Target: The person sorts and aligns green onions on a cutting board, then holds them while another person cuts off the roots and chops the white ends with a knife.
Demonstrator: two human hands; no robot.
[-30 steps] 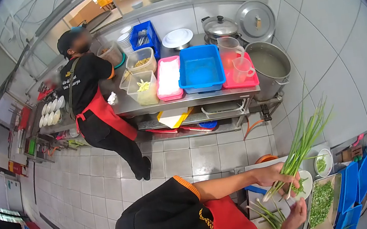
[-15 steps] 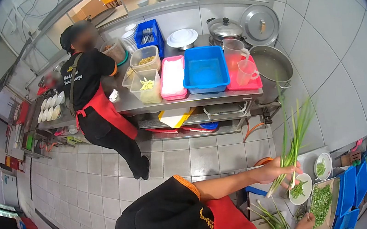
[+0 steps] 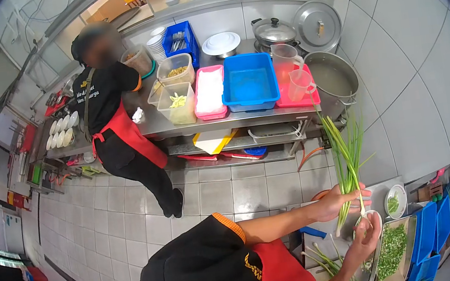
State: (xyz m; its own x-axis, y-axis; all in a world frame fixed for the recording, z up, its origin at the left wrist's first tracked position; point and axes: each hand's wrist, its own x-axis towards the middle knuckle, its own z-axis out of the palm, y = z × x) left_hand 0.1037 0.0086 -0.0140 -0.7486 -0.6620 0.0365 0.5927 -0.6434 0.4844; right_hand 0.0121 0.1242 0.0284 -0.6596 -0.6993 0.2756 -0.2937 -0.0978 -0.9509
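Note:
My left hand (image 3: 340,202) is closed around a bunch of spring onions (image 3: 344,153), their green leaves pointing away toward the wall and the white ends hanging below the fingers. At the white end of one spring onion, my right hand (image 3: 366,235) has its fingers pinched together. A white bowl (image 3: 379,217) lies just beneath, largely covered by that hand. More spring onions (image 3: 326,261) rest on the worktop beside my right forearm. A tray of chopped greens (image 3: 392,252) stands just beyond my right hand.
A small white bowl with greens (image 3: 396,201) and blue bins (image 3: 424,233) stand past the tray. On the left, a steel counter (image 3: 177,125) bears a blue basin (image 3: 250,83), tubs and jugs. A large pot (image 3: 336,76) stands in the corner. A co-worker (image 3: 113,110) leans over the counter.
My right hand has risen from beside the chopped greens to the white ends of the bunch. The bunch has shifted slightly, and the bowl below is now more hidden.

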